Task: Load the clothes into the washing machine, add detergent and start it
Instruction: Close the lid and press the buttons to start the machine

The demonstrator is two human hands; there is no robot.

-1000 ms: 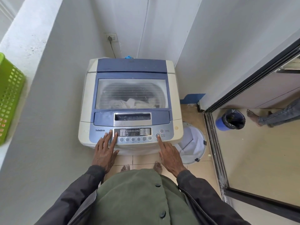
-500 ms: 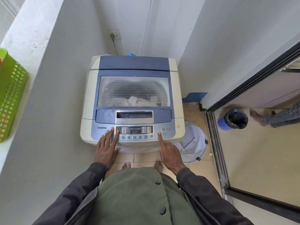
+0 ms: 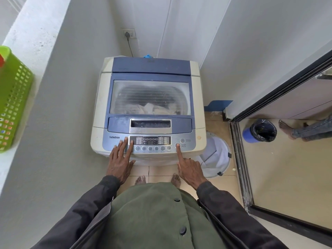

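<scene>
I am looking down on a top-loading washing machine that is standing on a tan tiled floor in a narrow nook, close between a grey wall on its left and a white wall behind it. Its lid is lying closed, and pale clothes are showing through the hazy window, heaped toward the front of the drum. The left hand is resting flat with fingers spread on the left end of the control panel, its fingertips reaching the edge of the display. The right hand is pointing with a straight index finger, the other fingers folded back, and the tip is sitting on the round start/pause button. A plug is sitting in the wall socket above the machine, its cord running down behind it. A white laundry hamper is standing on the floor just beside the machine's right front corner. A green plastic basket is sitting on the white ledge at far left. To the right, a dark sliding-door frame is opening onto another room, where a blue bin with a black liner is standing near another person's bare foot.
</scene>
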